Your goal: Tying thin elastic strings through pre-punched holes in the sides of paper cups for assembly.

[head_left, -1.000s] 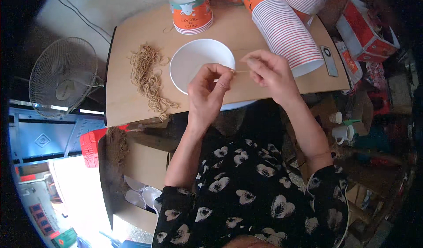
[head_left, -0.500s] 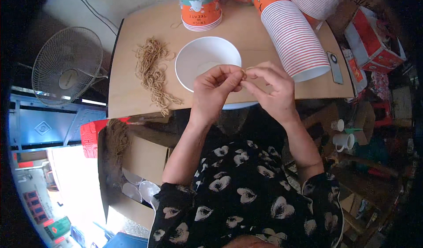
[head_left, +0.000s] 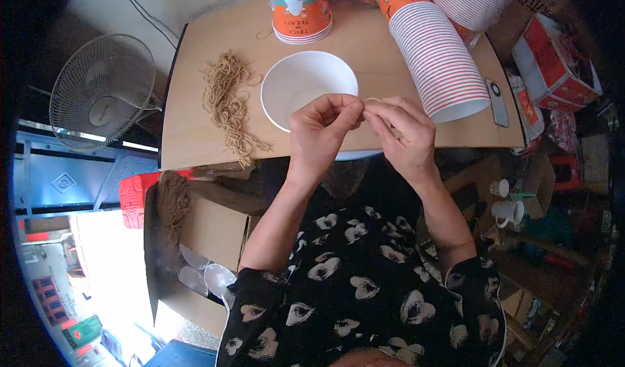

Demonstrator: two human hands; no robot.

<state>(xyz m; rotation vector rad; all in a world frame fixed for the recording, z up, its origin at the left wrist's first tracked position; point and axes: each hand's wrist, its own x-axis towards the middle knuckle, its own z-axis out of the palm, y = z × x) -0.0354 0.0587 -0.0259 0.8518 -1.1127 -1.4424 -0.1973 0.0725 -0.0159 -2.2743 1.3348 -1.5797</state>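
Both hands meet above the near right rim of a white paper bucket [head_left: 286, 80], which stands open side up on the table. Between the fingertips runs a short piece of tan cord [head_left: 372, 99], only a small bit of it showing. My left hand [head_left: 322, 129] pinches it with thumb and forefinger, the other fingers curled in. My right hand [head_left: 407, 132] is closed on it too, thumb against forefinger. To the left of the bucket lies a loose pile of tan cords [head_left: 228, 100].
An upside-down orange printed bucket [head_left: 301, 15] stands at the back. A long nested stack of paper buckets [head_left: 443, 61] lies on the right, beside a phone [head_left: 497, 103]. A fan [head_left: 104, 97] is left of the table [head_left: 189, 132]. Cardboard boxes [head_left: 215, 230] sit below.
My fingertips have drawn slightly apart, and the right hand's fingers have closed together more around the cord. The whole view has shifted a little; the objects on the table stay in place.
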